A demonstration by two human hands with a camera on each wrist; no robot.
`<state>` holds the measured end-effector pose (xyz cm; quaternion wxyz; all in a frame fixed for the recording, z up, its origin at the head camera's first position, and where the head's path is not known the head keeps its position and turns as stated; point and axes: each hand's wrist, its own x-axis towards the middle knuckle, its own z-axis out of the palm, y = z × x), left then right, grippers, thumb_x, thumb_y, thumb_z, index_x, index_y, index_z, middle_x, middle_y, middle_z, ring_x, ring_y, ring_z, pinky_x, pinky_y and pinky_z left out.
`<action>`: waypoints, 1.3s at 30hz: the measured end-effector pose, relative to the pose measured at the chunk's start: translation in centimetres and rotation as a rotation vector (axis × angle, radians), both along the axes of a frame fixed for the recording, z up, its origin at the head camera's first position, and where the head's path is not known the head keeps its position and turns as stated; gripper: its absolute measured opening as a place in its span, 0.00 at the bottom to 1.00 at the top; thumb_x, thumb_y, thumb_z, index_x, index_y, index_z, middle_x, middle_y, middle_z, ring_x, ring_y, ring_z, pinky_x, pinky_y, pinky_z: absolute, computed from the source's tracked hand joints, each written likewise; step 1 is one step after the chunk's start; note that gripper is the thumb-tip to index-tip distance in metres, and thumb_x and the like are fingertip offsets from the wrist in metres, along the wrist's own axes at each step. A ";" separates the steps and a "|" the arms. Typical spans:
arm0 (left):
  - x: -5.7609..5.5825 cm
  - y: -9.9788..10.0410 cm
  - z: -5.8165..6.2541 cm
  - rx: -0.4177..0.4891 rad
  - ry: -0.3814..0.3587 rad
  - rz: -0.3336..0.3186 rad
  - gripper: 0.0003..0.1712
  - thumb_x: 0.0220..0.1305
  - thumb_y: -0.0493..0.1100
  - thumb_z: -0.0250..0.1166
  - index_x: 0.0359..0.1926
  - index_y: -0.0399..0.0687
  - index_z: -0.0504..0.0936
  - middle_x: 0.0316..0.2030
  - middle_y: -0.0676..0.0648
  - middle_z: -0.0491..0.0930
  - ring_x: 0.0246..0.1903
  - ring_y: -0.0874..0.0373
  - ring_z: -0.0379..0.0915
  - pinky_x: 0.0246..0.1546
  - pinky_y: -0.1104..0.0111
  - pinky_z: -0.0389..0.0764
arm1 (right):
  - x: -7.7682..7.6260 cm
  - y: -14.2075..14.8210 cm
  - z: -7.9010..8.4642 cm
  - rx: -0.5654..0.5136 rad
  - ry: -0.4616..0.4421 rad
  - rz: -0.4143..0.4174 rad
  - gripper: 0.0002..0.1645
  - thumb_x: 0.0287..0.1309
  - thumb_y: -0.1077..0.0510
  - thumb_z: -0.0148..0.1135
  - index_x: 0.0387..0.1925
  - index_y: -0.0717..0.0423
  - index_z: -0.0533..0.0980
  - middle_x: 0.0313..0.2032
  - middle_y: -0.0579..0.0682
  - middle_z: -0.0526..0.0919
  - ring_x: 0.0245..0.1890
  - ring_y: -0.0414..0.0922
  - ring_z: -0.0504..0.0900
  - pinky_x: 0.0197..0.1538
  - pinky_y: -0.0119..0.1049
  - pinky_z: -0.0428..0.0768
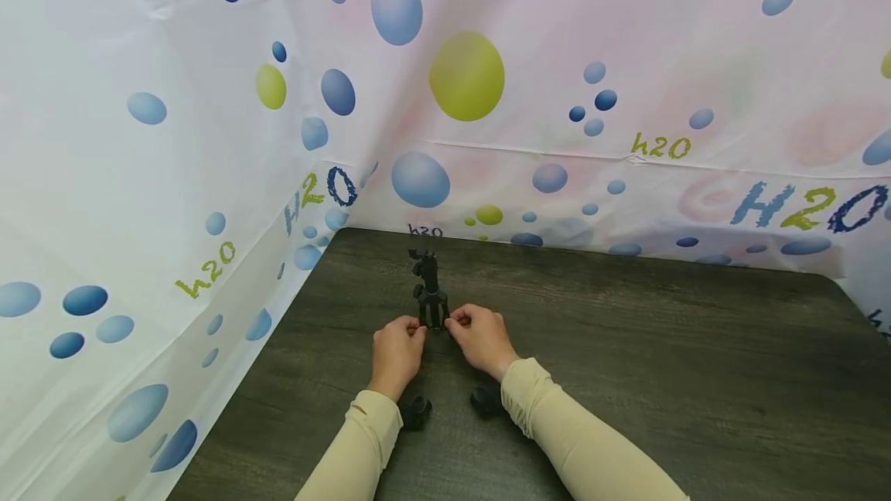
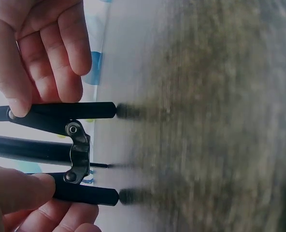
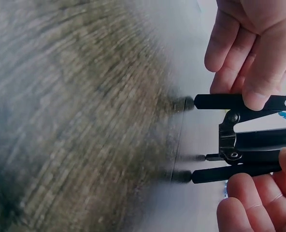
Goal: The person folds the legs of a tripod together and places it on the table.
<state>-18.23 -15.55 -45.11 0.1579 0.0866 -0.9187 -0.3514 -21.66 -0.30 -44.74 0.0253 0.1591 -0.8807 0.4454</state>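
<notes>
A small black tripod [image 1: 431,277] is upright over the dark tabletop, its legs only slightly spread. My left hand [image 1: 397,354] pinches the lower part of its left leg between thumb and fingers. On the other side, my right hand [image 1: 483,339] pinches the right leg the same way. In the left wrist view a metal hinged brace [image 2: 79,152] joins the legs near the bottom. Dark rubber feet [image 3: 189,103] tip the legs in the right wrist view; whether they touch the table is hard to tell. The tripod's head is outside both wrist views.
The dark wood-grain table [image 1: 626,362] extends well to the right of the hands. Behind and to the left hangs a white curtain [image 1: 515,138] with blue and green spots and lettering. Black wrist devices [image 1: 416,413] sit beneath both forearms.
</notes>
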 end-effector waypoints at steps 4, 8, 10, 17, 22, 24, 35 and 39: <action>-0.1 -0.2 -0.1 -0.009 0.004 -0.003 0.06 0.65 0.37 0.69 0.38 0.38 0.87 0.31 0.45 0.86 0.32 0.48 0.83 0.33 0.57 0.83 | 0.1 0.0 0.0 0.001 -0.021 0.024 0.06 0.67 0.55 0.64 0.36 0.53 0.83 0.30 0.42 0.84 0.28 0.39 0.80 0.35 0.39 0.79; -0.2 -0.4 -0.1 -0.023 0.010 -0.007 0.06 0.65 0.37 0.69 0.39 0.37 0.87 0.31 0.45 0.86 0.32 0.48 0.83 0.33 0.56 0.82 | 0.2 0.1 0.0 -0.003 -0.030 0.043 0.06 0.66 0.55 0.64 0.36 0.53 0.83 0.30 0.43 0.84 0.28 0.39 0.80 0.34 0.39 0.79; -0.3 -0.4 -0.1 -0.026 0.010 -0.007 0.06 0.65 0.37 0.68 0.39 0.37 0.87 0.31 0.44 0.86 0.32 0.48 0.83 0.33 0.56 0.82 | 0.2 0.0 0.1 -0.005 -0.030 0.050 0.06 0.66 0.55 0.65 0.36 0.53 0.83 0.30 0.43 0.84 0.28 0.39 0.80 0.34 0.39 0.79; -0.5 -0.4 0.0 -0.019 0.011 0.001 0.08 0.65 0.36 0.68 0.42 0.36 0.87 0.34 0.43 0.87 0.34 0.47 0.83 0.35 0.55 0.83 | 0.4 -0.2 0.2 -0.005 -0.044 0.063 0.07 0.66 0.55 0.65 0.36 0.53 0.83 0.30 0.44 0.84 0.28 0.39 0.81 0.34 0.39 0.79; -0.6 -0.4 -0.1 -0.005 0.006 0.009 0.08 0.66 0.37 0.68 0.43 0.37 0.87 0.34 0.44 0.87 0.34 0.47 0.83 0.36 0.55 0.83 | 0.6 -0.4 0.2 0.006 -0.047 0.073 0.06 0.65 0.55 0.66 0.35 0.53 0.83 0.30 0.44 0.84 0.29 0.39 0.82 0.34 0.38 0.80; -0.7 -0.4 0.0 0.000 0.005 0.010 0.09 0.66 0.37 0.67 0.44 0.37 0.87 0.34 0.44 0.87 0.35 0.47 0.83 0.36 0.55 0.83 | 0.7 -0.4 0.2 0.009 -0.044 0.079 0.06 0.65 0.55 0.66 0.34 0.53 0.83 0.30 0.44 0.85 0.29 0.40 0.82 0.35 0.38 0.80; -1.0 -0.4 0.0 -0.013 0.010 0.007 0.09 0.65 0.35 0.67 0.44 0.36 0.87 0.34 0.44 0.87 0.35 0.46 0.83 0.37 0.54 0.82 | 1.0 -0.6 0.2 0.007 -0.041 0.093 0.07 0.65 0.55 0.67 0.33 0.53 0.82 0.29 0.44 0.85 0.29 0.40 0.82 0.35 0.38 0.81; -1.0 -0.2 0.1 -0.018 0.031 0.007 0.09 0.64 0.34 0.67 0.43 0.35 0.87 0.33 0.44 0.87 0.33 0.47 0.83 0.35 0.55 0.82 | 1.0 -0.7 0.1 0.006 -0.044 0.094 0.07 0.65 0.55 0.67 0.33 0.54 0.82 0.29 0.44 0.85 0.29 0.40 0.82 0.36 0.38 0.81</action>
